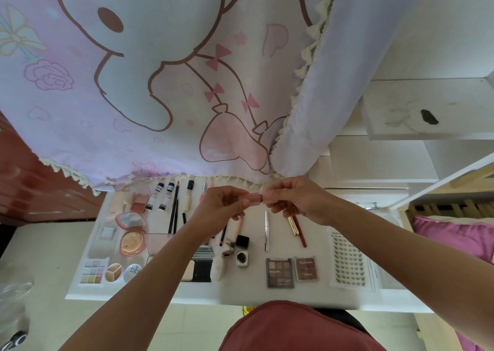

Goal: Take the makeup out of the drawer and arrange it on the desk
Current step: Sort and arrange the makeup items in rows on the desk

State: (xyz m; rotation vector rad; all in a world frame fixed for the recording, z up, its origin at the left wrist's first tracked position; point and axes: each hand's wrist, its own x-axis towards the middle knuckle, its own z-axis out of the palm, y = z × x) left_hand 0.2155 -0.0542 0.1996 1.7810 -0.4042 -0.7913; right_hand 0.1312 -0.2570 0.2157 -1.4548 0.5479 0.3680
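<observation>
Both my hands are raised above the white desk, holding one small pink tube between them. My left hand pinches its left end and my right hand pinches its right end. Under them the makeup lies in rows: small bottles, dark pencils, a pink mirror compact, a peach powder compact, two brown eyeshadow palettes, a silver pen, a gold lipstick and a black gel pot.
A lash tray lies at the desk's right end. A pink cartoon cloth hangs behind the desk. White shelves stand at the right, with a pink pillow below them. A red-brown cabinet is at the left.
</observation>
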